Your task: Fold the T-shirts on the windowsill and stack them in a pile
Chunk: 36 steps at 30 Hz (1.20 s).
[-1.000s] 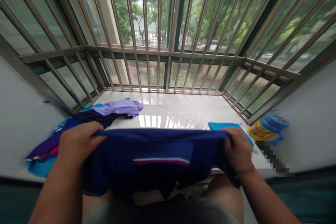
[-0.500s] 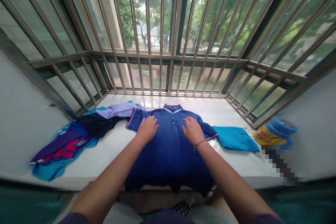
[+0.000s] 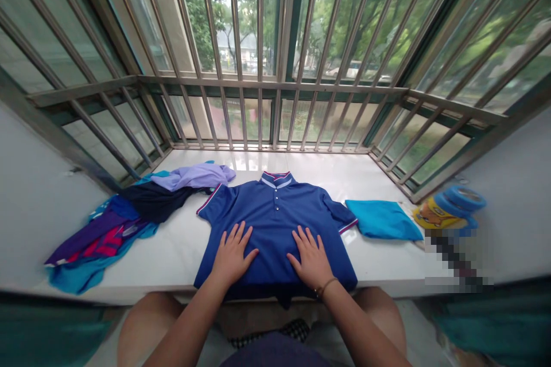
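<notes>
A dark blue polo shirt lies face up on the white sill, its collar toward the window and both short sleeves spread outward. Red and white stripes trim the collar and cuffs. My left hand rests flat on the left part of the shirt's body, fingers spread. On the right part, my right hand lies flat too, with its fingers apart and a bracelet at the wrist. The lower hem hangs over the sill's front edge.
A heap of clothes in purple, black and teal lies on the left of the white sill. To the right are a folded turquoise garment and a blue and yellow jug. Metal bars guard the window behind.
Both hands have slid down the shirt from near the chest toward the front edge, and the fingers have flattened and spread. The view has shifted slightly.
</notes>
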Each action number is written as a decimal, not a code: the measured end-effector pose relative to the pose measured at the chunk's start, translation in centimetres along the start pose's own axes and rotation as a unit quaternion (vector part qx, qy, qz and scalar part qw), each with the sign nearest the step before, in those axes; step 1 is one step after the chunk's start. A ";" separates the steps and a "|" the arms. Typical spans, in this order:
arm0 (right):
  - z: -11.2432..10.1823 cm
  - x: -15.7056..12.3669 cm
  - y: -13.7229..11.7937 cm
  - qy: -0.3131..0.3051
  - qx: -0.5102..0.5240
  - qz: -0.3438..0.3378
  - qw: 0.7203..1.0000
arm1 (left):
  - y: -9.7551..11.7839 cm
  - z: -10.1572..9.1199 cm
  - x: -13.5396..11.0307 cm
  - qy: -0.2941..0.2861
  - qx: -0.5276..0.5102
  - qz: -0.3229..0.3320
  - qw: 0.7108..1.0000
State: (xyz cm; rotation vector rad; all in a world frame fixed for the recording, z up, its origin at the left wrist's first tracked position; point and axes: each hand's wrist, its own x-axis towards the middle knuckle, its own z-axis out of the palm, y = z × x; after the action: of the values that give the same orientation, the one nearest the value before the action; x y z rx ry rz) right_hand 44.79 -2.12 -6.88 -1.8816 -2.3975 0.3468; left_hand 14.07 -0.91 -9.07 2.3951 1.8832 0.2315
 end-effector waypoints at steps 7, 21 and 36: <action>1.0 -2.7 -1.4 -0.006 0.009 -0.033 0.999 | -0.5 0.2 -4.1 0.003 0.007 -0.026 1.000; -1.1 -2.2 0.9 0.082 0.018 0.005 0.996 | -3.0 -1.9 -1.2 0.039 0.005 -0.034 0.999; -10.8 5.9 17.8 0.048 0.140 0.274 0.950 | -7.2 -1.9 -0.7 0.009 0.027 -0.136 0.990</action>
State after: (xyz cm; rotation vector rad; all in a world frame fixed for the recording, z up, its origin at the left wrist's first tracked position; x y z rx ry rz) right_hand 62.38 9.01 -0.86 -2.3173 -1.6204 0.5731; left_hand 6.74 0.08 -8.42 2.1379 2.2218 0.1853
